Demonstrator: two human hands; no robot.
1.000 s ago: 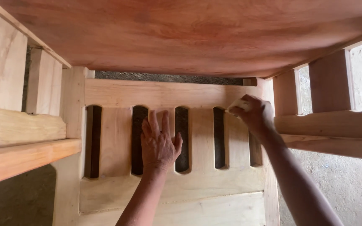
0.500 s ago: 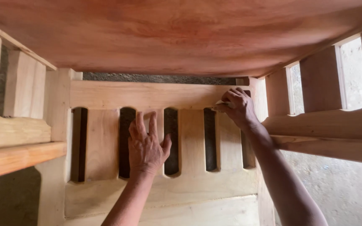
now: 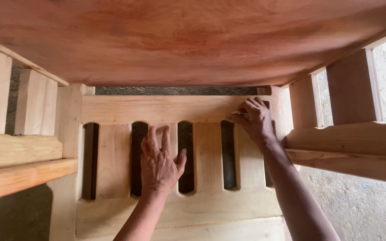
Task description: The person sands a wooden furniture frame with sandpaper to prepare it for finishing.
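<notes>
Slatted wooden panel (image 3: 175, 178) stands upright beneath a reddish board (image 3: 179, 40); the left hand (image 3: 159, 165) lies flat on a middle slat, fingers apart, while the right hand (image 3: 256, 119) presses its curled fingers (seemingly on a small pale scrap) against the top rail (image 3: 157, 109)

Left hand (image 3: 159, 167), right hand (image 3: 255, 119), bare forearms, no sleeves

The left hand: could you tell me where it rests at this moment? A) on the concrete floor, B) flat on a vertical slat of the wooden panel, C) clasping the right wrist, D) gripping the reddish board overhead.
B: the left hand lies palm-down, fingers spread, on a pale slat between two dark slots, while the right hand presses near the top rail, apart from it.
</notes>
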